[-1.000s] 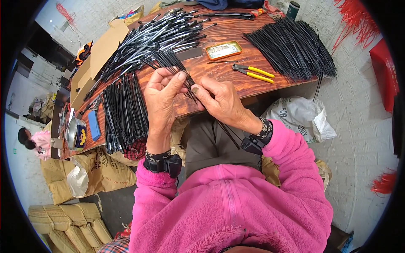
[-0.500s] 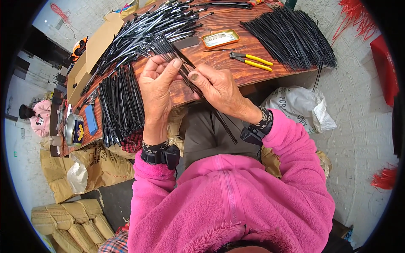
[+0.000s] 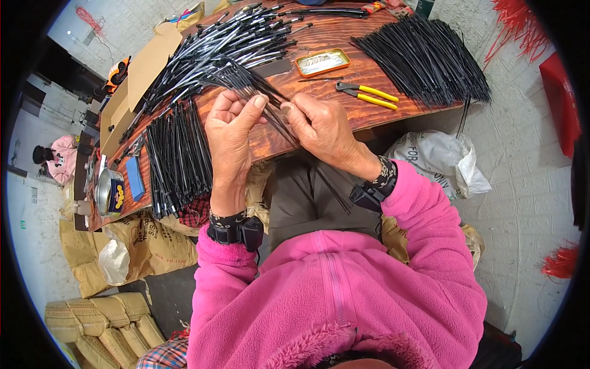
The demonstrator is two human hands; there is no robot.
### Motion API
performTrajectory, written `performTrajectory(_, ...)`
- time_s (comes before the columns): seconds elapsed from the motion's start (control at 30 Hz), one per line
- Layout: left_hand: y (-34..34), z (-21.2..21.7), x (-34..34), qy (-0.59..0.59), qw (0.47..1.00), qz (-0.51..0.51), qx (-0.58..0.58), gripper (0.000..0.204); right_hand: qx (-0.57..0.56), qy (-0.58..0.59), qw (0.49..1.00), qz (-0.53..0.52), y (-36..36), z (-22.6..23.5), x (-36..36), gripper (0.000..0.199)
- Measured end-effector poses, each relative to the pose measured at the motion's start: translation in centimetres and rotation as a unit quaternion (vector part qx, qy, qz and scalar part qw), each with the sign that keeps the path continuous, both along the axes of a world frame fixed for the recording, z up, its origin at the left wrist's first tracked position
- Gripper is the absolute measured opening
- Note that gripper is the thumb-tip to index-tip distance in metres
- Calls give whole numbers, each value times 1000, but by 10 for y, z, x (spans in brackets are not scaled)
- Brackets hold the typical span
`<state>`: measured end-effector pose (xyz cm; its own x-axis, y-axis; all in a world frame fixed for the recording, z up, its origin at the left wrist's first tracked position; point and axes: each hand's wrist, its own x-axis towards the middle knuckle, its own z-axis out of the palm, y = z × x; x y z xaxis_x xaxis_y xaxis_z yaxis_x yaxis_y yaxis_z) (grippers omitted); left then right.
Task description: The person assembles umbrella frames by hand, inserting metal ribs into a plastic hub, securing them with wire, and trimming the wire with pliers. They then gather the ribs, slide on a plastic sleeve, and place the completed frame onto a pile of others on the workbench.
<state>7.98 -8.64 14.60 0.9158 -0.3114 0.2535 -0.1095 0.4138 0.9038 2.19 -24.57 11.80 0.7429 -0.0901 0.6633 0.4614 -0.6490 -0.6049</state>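
In front of the table's near edge, both hands hold a bunch of thin black strips (image 3: 279,126), slanting from upper left to lower right. My left hand (image 3: 232,129) is closed on the bunch from the left, its thumb and fingers pinching the strips. My right hand (image 3: 324,126) grips them from the right, with the thumb bent over. The upper ends fan out over the table; the lower ends hang above my lap. Left of my left hand lies an aligned stack of black strips (image 3: 178,157). Yellow-handled pliers (image 3: 378,93) rest beyond my right hand.
A loose heap of black and silvery strips (image 3: 239,37) covers the table's back left, beside a cardboard box (image 3: 147,67). Another black stack (image 3: 424,58) lies at the right. An orange-rimmed tin (image 3: 326,69), blue block (image 3: 134,177) and can (image 3: 104,190) are on the table. Sacks (image 3: 430,160) stand below.
The strips' upper ends spread a little wider, and their lower ends also look more splayed. My right thumb has shifted slightly upward along the bunch. Both hands keep their hold.
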Motion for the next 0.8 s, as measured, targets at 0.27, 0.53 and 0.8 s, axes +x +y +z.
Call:
performTrajectory(0.27,4,2,3,1,1000,-7,12,24,75,7,996,46,-7,2,6,22)
performTrajectory(0.53,-2,10,-14,-20,997,-25,72,26,68,2,993,96,-9,21,16,26)
performTrajectory(0.8,3,3,-17,-48,991,-28,125,24,222,89,946,219,-22,43,14,30)
